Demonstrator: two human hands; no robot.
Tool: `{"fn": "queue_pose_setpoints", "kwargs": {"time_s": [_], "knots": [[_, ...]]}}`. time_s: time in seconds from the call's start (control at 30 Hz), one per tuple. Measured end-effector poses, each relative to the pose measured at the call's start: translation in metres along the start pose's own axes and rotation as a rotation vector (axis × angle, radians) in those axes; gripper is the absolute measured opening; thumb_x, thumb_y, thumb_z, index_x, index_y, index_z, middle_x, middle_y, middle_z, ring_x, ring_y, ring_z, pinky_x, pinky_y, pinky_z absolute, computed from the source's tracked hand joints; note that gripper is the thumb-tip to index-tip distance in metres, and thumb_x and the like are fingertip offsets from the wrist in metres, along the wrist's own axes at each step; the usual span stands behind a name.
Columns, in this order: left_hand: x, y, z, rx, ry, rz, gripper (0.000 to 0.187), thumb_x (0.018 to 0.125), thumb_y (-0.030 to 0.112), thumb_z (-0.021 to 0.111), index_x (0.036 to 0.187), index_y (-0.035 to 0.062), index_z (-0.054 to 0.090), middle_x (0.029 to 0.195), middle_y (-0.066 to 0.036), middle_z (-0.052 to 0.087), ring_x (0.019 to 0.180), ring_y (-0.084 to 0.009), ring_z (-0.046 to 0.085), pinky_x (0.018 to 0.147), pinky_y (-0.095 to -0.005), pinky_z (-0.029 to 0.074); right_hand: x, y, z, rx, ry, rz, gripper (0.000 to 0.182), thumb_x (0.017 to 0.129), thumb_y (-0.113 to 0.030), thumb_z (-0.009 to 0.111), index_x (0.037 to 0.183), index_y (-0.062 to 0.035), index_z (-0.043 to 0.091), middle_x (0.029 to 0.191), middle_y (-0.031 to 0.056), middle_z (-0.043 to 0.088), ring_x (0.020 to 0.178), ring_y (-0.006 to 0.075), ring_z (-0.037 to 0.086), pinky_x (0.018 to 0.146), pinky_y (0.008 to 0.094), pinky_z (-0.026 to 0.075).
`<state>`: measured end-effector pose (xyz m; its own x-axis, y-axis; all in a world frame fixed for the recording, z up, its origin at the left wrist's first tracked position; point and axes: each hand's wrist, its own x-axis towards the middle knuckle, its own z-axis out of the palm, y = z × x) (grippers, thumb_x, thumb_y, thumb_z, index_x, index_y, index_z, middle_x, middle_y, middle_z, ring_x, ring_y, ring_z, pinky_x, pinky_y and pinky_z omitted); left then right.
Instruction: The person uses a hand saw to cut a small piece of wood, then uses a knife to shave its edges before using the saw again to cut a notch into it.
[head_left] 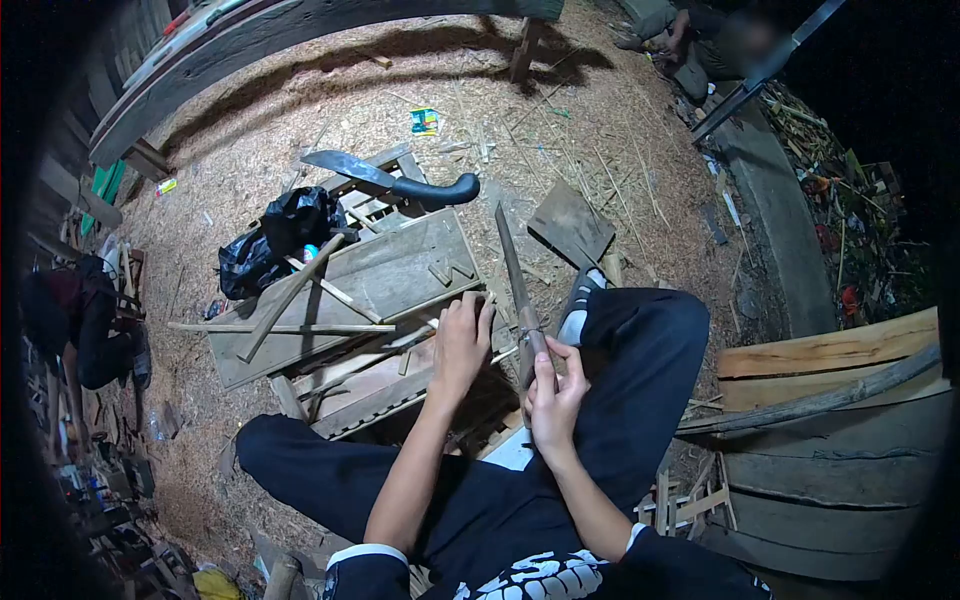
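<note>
My right hand [557, 405] is wrapped round a long, slim knife [514, 265], whose narrow end points away from me. A ring or binding shows on the knife just above my fingers. Left of it, my left hand [463, 335] is closed, with a thin wooden stick [506, 354] showing between it and the knife; the fingers partly hide the stick. Under and beyond my left hand lies a worn wooden board [420, 250] on a slatted crate, with short offcuts and long wooden strips [290, 300] on it.
A large dark-handled machete [435, 188] lies across the crate's far end, beside a black plastic bag [290, 230]. A square wood block [571, 222] sits near my foot. A bench [330, 30] stands beyond, planks [835, 440] lie at right, and other people sit at far left and top right.
</note>
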<state>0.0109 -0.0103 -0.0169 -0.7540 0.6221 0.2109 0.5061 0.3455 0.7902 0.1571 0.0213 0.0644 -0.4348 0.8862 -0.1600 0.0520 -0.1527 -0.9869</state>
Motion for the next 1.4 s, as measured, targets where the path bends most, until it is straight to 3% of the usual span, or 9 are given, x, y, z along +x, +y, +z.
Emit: {"fn": "queue_pose_setpoints", "kwargs": {"time_s": [0.27,0.37,0.43,0.5,0.57,0.63,0.9,1.1,1.4], "knots": [[-0.008,0.019,-0.032,-0.036,0.025,-0.026,0.02,0.1,0.018,0.063,0.114,0.0067,0.07,0.095,-0.015,0.064,0.089,-0.0341,0.055,0.083,-0.0437,0.044,0.009,0.011,-0.002,-0.146,-0.035,-0.099,0.033,0.107,-0.018,0.057,0.131,0.0042,0.055,0.103,0.0088,0.065,0.073,0.0066,0.056,0.061,0.0242,0.046],[-0.008,0.029,-0.055,-0.07,0.093,0.022,0.018,0.098,0.018,0.066,0.112,0.0068,0.071,0.094,-0.013,0.065,0.089,-0.0327,0.054,0.084,-0.043,0.043,0.01,0.001,0.003,-0.179,-0.081,-0.179,0.033,0.106,-0.017,0.057,0.131,0.0051,0.055,0.102,0.0093,0.065,0.074,0.0077,0.057,0.062,0.0258,0.047],[-0.007,0.038,-0.074,-0.045,0.164,0.077,0.017,0.096,0.017,0.069,0.109,0.0067,0.072,0.093,-0.01,0.067,0.087,-0.0294,0.056,0.085,-0.0404,0.042,0.011,0.0,0.01,-0.188,-0.074,-0.303,0.034,0.105,-0.017,0.059,0.131,0.005,0.056,0.101,0.0093,0.069,0.061,0.0026,0.048,0.051,0.0227,0.038],[-0.007,0.048,-0.095,-0.032,0.22,0.159,0.016,0.094,0.015,0.071,0.108,0.0067,0.072,0.093,-0.007,0.07,0.086,-0.0258,0.058,0.085,-0.0375,0.041,0.013,-0.001,0.011,-0.374,-0.089,-0.443,0.036,0.104,-0.016,0.06,0.132,0.0056,0.057,0.104,0.011,0.071,0.067,0.0054,0.056,0.057,0.0241,0.047],[-0.009,0.049,-0.113,-0.018,0.239,0.156,0.017,0.092,0.013,0.074,0.107,0.0082,0.072,0.094,-0.003,0.072,0.085,-0.0219,0.061,0.086,-0.0365,0.038,0.014,0.0,0.014,-0.39,-0.123,-0.445,0.036,0.102,-0.016,0.063,0.13,0.006,0.059,0.107,0.0146,0.073,0.075,0.0125,0.067,0.066,0.0277,0.055],[-0.011,0.055,-0.133,-0.003,0.277,0.221,0.018,0.091,0.013,0.075,0.107,0.0087,0.071,0.094,-0.002,0.072,0.087,-0.0206,0.063,0.087,-0.0378,0.038,0.014,-0.007,0.021,-0.503,-0.184,-0.623,0.033,0.098,-0.012,0.065,0.127,0.0036,0.061,0.106,0.0234,0.074,0.081,0.0358,0.076,0.072,0.0408,0.059],[-0.021,0.03,-0.17,0.122,0.421,0.44,0.031,0.079,0.005,0.08,0.106,0.0162,0.071,0.115,0.003,0.076,0.091,-0.016,0.066,0.09,-0.0382,0.03,0.048,0.001,0.061,-0.693,-0.45,-1.044,0.037,0.089,-0.009,0.073,0.124,-0.0005,0.068,0.084,0.0166,0.075,0.066,0.0277,0.074,0.06,0.0373,0.056],[-0.031,0.023,-0.182,0.153,0.481,0.538,0.032,0.075,0.006,0.08,0.106,0.0132,0.074,0.112,-0.001,0.075,0.092,-0.0217,0.065,0.079,-0.0339,0.048,0.068,0.006,0.085,-0.812,-0.568,-1.177,0.049,0.085,-0.016,0.075,0.133,-0.0079,0.067,0.065,0.0085,0.063,0.055,0.0236,0.063,0.056,0.0372,0.049],[-0.039,0.021,-0.185,0.334,0.531,0.556,0.03,0.076,0.014,0.077,0.105,0.0249,0.078,0.112,0.006,0.077,0.095,-0.0151,0.06,0.088,-0.0394,0.032,0.083,0.016,0.087,-0.999,-0.672,-1.259,0.055,0.081,-0.02,0.077,0.134,-0.0102,0.068,0.068,0.0059,0.057,0.064,0.0245,0.06,0.064,0.0387,0.048]]}}
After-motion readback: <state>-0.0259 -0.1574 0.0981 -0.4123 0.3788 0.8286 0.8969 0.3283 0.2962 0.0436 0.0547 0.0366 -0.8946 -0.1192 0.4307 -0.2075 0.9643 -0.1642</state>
